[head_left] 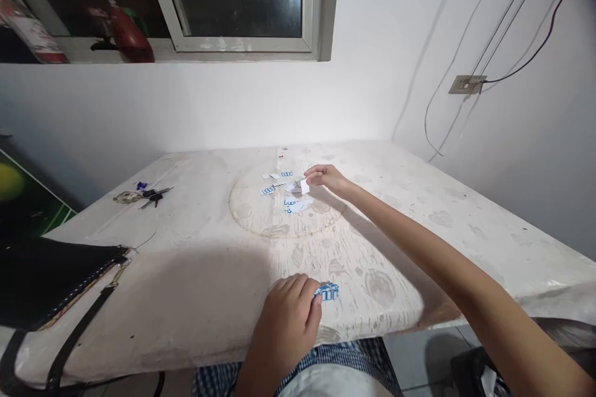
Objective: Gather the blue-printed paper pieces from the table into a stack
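Note:
My left hand [292, 310] rests near the table's front edge, fingers closed around a small stack of paper slips [329, 291] with blue printing. Farther out, my right hand [328, 178] reaches over the middle of the table and pinches a small white slip [305, 186] between thumb and fingers. Below and beside it lies a loose group of similar slips [298, 205], some with blue marks up and some plain white. A blue-marked slip [268, 190] and another slip [287, 173] lie to the left of my right hand.
A pale patterned cloth covers the table [195, 298]. At the left are a bunch of keys [154, 196] and a black bag [56, 279] with its strap hanging over the edge. Behind stand the wall, a window [242, 0] and a power outlet [467, 84] with cables.

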Tool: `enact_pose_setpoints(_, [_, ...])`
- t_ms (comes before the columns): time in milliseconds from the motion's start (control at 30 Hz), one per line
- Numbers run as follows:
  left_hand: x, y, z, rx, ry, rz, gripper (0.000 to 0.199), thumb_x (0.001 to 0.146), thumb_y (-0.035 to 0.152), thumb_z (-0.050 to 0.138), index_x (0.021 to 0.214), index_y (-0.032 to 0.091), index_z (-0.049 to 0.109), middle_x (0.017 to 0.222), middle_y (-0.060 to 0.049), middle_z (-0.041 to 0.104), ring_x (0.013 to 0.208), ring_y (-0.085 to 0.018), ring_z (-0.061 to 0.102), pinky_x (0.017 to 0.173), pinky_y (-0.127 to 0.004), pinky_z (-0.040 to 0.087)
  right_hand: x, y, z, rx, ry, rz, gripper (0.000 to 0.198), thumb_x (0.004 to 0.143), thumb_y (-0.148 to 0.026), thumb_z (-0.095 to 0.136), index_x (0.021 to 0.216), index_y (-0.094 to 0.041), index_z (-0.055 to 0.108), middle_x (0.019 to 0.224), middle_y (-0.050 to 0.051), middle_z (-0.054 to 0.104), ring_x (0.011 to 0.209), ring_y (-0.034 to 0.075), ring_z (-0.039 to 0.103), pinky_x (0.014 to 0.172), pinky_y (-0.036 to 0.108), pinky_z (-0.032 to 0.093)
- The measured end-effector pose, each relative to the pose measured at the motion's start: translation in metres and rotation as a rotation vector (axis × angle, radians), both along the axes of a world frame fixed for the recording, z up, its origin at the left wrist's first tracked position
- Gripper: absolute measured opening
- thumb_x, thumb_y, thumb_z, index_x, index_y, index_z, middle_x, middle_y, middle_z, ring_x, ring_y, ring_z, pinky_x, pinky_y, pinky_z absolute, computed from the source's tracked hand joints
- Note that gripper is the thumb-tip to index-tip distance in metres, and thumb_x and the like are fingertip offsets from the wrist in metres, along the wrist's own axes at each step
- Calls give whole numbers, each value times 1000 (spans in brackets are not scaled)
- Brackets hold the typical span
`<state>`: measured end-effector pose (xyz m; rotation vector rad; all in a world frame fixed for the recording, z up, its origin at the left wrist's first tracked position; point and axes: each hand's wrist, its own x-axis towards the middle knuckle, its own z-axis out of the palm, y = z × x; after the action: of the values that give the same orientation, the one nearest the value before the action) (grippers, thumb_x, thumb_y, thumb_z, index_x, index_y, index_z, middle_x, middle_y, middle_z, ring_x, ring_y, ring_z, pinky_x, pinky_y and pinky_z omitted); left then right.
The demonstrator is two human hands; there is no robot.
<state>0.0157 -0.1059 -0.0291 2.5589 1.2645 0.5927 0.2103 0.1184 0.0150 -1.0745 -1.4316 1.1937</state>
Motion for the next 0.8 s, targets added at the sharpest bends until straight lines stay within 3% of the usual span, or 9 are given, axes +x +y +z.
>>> enact_pose_setpoints(100, [0,1,-1,-17,5,1,18,90,18,34,89,20,52,84,-2,57,78,-19,52,69,-31,38,7,-14,10,40,57,-43,23,59,-14,66,82,-16,63,70,0,63,61,9,51,56,23,37])
enact_pose_setpoints(233, [1,2,-2,-24,1,-4,18,91,18,34,89,20,52,84,-2,56,79,-19,52,69,-31,38,15,-65,18,31,105,-7,32,59,-14,67,90,-16,61,70,-1,61,47,6,42,48,24,34])
enact_pose_setpoints(367, [1,1,-1,-17,10,-3,17,90,18,35,87,20,52,84,-2,56,79,-19,51,69,-31,37,23,-132,11,0,166,110,22,71,-23,63,91,-16,59,76,2,61,62,13,58,61,29,45])
enact_pose_setpoints(467, [1,1,0,-21,10,-4,16,90,18,36,87,20,51,81,-1,55,77,-18,51,67,-30,36,28,-176,4,2,152,167,19,73,-19,65,91,-17,58,79,2,58,65,12,58,64,28,46])
enact_pose_setpoints(600, [2,2,1,-17,0,2,13,89,18,38,87,20,51,81,-1,56,75,-18,51,66,-29,35,24,-216,-3,4,29,244,37,76,-12,62,109,-24,51,95,1,53,68,9,53,58,24,44])
enact_pose_setpoints(800, [0,0,3,-53,-35,-41,15,82,22,53,96,22,51,87,-1,57,80,-18,52,68,-29,37,8,-232,-17,305,-417,276,38,84,-6,46,116,-26,50,83,0,54,70,12,49,62,26,43])
